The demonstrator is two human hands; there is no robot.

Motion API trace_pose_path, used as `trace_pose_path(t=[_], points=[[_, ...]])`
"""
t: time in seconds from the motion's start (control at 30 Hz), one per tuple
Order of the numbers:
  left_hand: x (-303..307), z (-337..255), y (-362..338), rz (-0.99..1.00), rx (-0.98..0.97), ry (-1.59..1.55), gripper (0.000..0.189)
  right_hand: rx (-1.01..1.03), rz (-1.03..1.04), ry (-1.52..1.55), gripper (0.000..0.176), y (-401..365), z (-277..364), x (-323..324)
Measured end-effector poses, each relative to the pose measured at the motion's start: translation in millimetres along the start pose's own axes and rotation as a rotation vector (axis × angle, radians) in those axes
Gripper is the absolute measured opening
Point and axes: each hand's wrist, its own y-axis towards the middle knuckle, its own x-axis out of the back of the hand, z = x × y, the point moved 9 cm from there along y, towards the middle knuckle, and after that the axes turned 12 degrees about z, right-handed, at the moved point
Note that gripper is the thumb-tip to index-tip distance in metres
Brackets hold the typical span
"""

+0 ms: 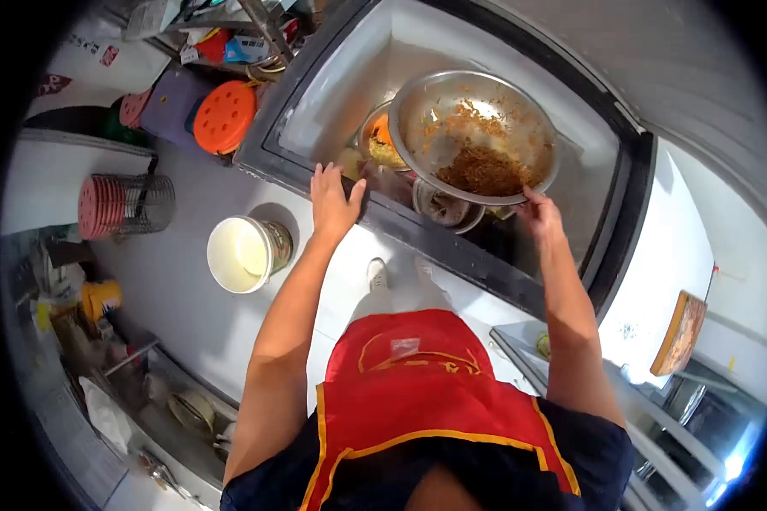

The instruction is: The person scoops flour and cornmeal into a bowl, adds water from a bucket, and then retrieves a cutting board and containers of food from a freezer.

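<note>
A large stainless steel bowl (417,128) is tilted over the inside of a chest freezer (477,266). Brown, shredded food (486,170) lies in its lower part, and scraps cling to the wall. My right hand (540,213) grips the bowl's near right rim, fingers closed on it. On the freezer's dark front edge rests my left hand (334,203), its fingers spread and holding nothing. Beneath the bowl, partly hidden, are a smaller metal bowl (368,136) with orange and yellow food and a round metal container (445,211) with dark contents.
A white bucket (239,255) stands on the floor to my left. Red stools (89,207) and an orange stool (225,117) are farther left. Cluttered shelving (192,409) runs along the lower left. A wooden board (679,334) is at right.
</note>
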Motion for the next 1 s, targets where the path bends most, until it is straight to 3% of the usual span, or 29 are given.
trace_pose_path(t=[0.07, 0.2, 0.23, 0.3, 0.43, 0.47, 0.63, 0.73, 0.83, 0.93, 1.0], points=[[-0.7, -26.1, -3.7, -0.038, 0.026, 0.068, 0.048, -0.068, -0.094, -0.075, 0.012, 20.0, 0.0, 19.7], [-10.9, -95.7, -2.5, -0.105, 0.124, 0.288, 0.052, -0.155, 0.049, -0.052, 0.018, 95.4, -16.2, 72.8], [-28.8, -81.5, 13.3, -0.142, 0.126, 0.319, 0.052, -0.143, 0.085, -0.056, 0.019, 136.0, -27.3, 75.5], [-35.6, -116.3, 3.9, -0.163, 0.153, 0.311, 0.050, -0.172, 0.149, -0.100, 0.026, 143.8, -19.3, 99.6], [-42.0, -176.7, -14.2, -0.157, 0.196, 0.309, 0.045, -0.208, 0.226, -0.079, 0.014, 157.0, -15.4, 156.5], [-55.3, -98.0, 39.9, -0.114, 0.225, 0.305, 0.043, -0.265, 0.186, -0.076, 0.014, 230.8, -64.5, 129.8], [-67.3, -112.5, 32.1, -0.084, 0.251, 0.332, 0.042, -0.428, 0.160, -0.165, 0.017, 242.5, -107.8, 228.6], [-63.0, -93.6, 44.9, -0.071, 0.260, 0.330, 0.043, -0.507, -0.093, -0.269, 0.035, 236.9, -107.9, 207.0], [-57.4, -91.2, 47.5, -0.068, 0.261, 0.320, 0.043, -0.550, -0.144, -0.222, 0.051, 236.1, -113.3, 202.2], [-60.0, -86.1, 49.2, -0.080, 0.252, 0.318, 0.043, -0.591, -0.202, -0.360, 0.052, 230.2, -105.7, 199.0], [-61.9, -84.9, 47.6, -0.082, 0.246, 0.326, 0.043, -0.543, -0.259, -0.436, 0.028, 222.2, -91.2, 199.0]])
